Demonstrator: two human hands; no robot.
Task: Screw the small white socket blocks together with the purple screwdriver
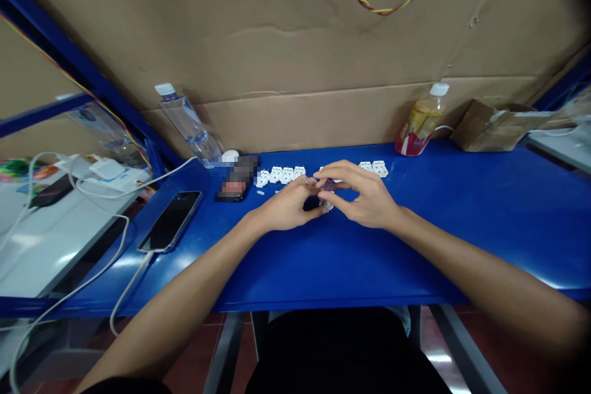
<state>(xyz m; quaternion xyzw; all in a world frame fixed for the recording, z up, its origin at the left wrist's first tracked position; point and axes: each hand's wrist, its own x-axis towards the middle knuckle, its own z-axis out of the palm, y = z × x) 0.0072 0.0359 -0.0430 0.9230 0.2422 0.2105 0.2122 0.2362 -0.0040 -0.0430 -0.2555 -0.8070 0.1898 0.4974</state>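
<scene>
Over the blue table (295, 277), my two hands meet. My right hand (360, 194) pinches a small dark purple piece (329, 184) between thumb and fingers. My left hand (290, 204) is curled around a small whitish piece (327, 203), mostly hidden by the fingers. Behind my left hand lie several small white parts (287, 175) in a row. More white parts (379, 168) lie beyond my right hand. A tiny clear piece (261, 192) rests near the left end of the row.
At the left are a charging phone (170, 221), a dark blurred-out item (237, 178), an empty bottle (191, 126) and white cables. A drink bottle (420, 123) and a cardboard box (489, 126) stand at the back right. Cardboard (277, 43) backs the table.
</scene>
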